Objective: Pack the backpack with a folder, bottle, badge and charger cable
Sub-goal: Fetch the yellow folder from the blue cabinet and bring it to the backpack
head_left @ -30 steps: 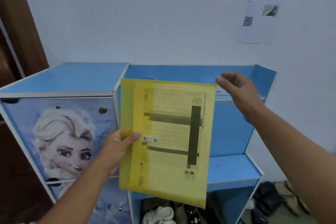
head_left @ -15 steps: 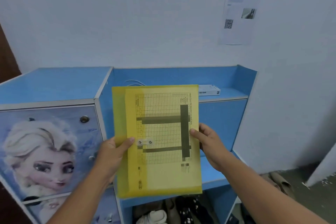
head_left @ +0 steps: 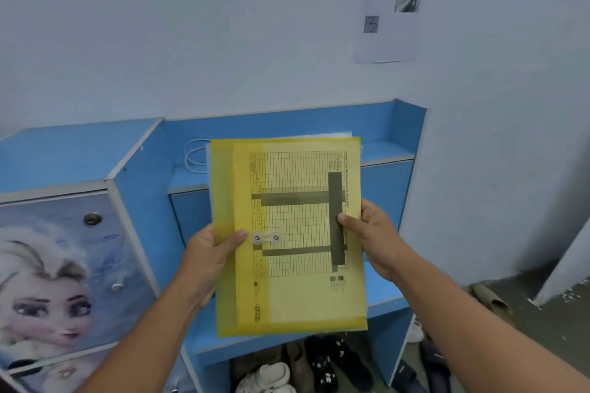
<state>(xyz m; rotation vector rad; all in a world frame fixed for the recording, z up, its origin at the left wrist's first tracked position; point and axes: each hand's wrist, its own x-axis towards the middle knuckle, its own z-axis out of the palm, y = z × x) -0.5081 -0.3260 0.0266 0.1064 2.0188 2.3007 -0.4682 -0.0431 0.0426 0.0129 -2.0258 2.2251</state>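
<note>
Yellow folder (head_left: pixel 287 233) held upright, long axis vertical, gripped at mid-height by left hand (head_left: pixel 207 252) and right hand (head_left: pixel 370 233); backpack unseen.

Folder (head_left: pixel 297 265) before shelf (head_left: pixel 388 153), cable (head_left: pixel 194 156) behind.

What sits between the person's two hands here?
The yellow folder, gripped by the left hand and right hand at its side edges, seen in the head view.

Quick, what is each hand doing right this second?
Left hand: holding the yellow folder by its left edge, thumb on the front.
Right hand: holding the same folder by its right edge, thumb on the front.
</note>
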